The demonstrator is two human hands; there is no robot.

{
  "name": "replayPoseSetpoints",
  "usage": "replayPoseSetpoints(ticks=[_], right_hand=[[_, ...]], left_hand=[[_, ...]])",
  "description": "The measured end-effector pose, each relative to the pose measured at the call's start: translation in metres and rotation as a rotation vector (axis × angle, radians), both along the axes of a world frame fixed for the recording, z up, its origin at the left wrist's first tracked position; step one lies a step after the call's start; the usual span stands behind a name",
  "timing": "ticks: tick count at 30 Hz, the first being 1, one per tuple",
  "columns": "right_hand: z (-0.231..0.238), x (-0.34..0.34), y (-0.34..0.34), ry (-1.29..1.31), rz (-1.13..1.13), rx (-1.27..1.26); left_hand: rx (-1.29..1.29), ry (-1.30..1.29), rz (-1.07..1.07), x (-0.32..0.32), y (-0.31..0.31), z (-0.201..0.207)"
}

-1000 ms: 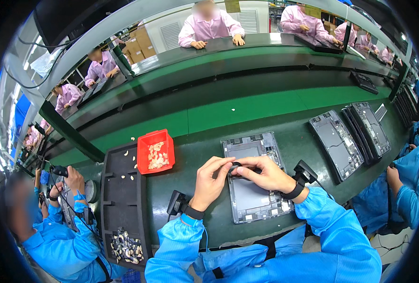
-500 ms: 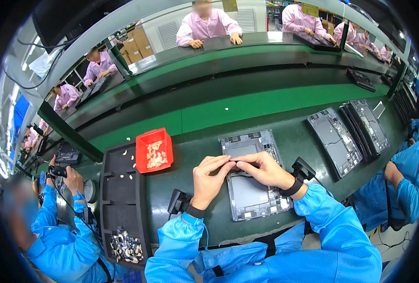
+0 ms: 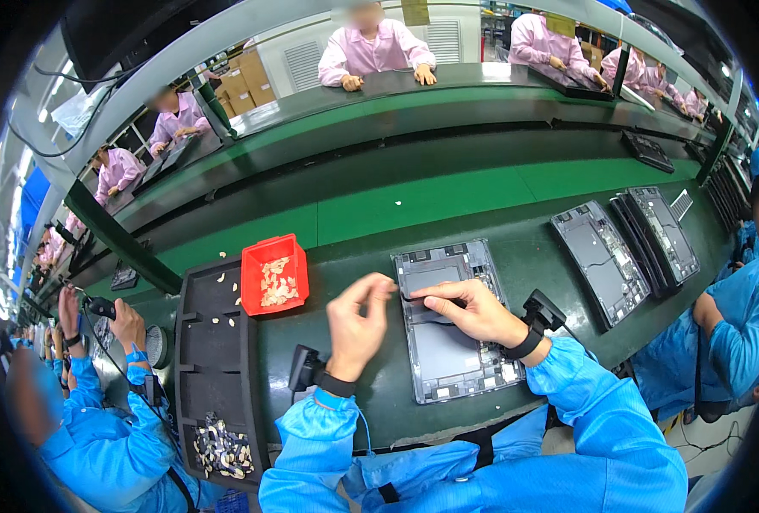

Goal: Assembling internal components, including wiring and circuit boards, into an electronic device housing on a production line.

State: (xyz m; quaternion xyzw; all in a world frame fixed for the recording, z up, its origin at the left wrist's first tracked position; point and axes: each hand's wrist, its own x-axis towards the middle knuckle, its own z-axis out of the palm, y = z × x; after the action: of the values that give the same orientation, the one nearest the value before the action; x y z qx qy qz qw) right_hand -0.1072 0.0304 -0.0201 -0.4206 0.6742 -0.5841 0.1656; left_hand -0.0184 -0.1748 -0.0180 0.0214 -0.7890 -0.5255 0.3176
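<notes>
Left hand: bare hand (image 3: 358, 329), held just left of the opened device; thumb and fingers drawn together at the tips; whether anything small sits between them, cannot tell.
Right hand: bare hand (image 3: 482, 316), above the opened device; thumb and forefinger pinched narrow on a thin dark strip.
Thin dark strip (image 3: 410, 298): one, small; its end shows past the right fingertips, toward the left hand; finer detail too small to tell.
Wrist fittings: black strap and box-shaped unit at each wrist, left unit (image 3: 308, 368), right unit (image 3: 544, 310); blue sleeves behind.
Opened device (image 3: 452, 366): one, flat, grey, inner side up; large grey panels, circuit parts along its right and lower edges; lies on the bench beneath the right hand.
Bench (image 3: 516, 256): dark green, glossy surface.
Red bin (image 3: 297, 295): one, open-topped, left of the hands, beside the black tray; holds small pale pieces.
Black tray (image 3: 217, 352): one, compartmented, at far left of the bench; loose pale pieces toward its upper end; heap of dark and pale pieces (image 3: 223, 448) in the nearest compartment.
Further devices: one opened grey unit (image 3: 600, 261) at right, another (image 3: 666, 231) just beyond it.
Co-workers: persons in blue at both sides; persons in pink along the opposite bench (image 3: 473, 75).
</notes>
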Motion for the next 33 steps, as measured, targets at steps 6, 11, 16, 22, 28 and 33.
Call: replayPoseSetpoints(ticks=[6,11,16,22,28,33], right_hand=[[0.001,0.004,-0.002,-0.181,-0.050,-0.058],[-0.005,-0.002,0.001,-0.093,-0.203,-0.086],[-0.010,-0.005,-0.004,-0.011,-0.299,-0.136],[0.008,0.005,-0.003,0.445,-0.219,-0.118],[0.006,0.006,-0.004,0.476,-0.196,-0.052],[0.014,0.009,-0.003,0.097,-0.198,-0.056]], left_hand=[[-0.249,0.082,0.559,0.014,-0.103,0.009],[-0.459,0.087,0.716,0.016,-0.090,0.022],[-0.112,-0.060,-0.003,0.009,-0.015,0.001],[0.099,-0.280,-0.224,0.013,0.024,-0.008],[0.286,-0.195,-0.317,0.001,0.017,-0.021],[0.199,-0.243,-0.251,0.008,0.016,-0.020]])
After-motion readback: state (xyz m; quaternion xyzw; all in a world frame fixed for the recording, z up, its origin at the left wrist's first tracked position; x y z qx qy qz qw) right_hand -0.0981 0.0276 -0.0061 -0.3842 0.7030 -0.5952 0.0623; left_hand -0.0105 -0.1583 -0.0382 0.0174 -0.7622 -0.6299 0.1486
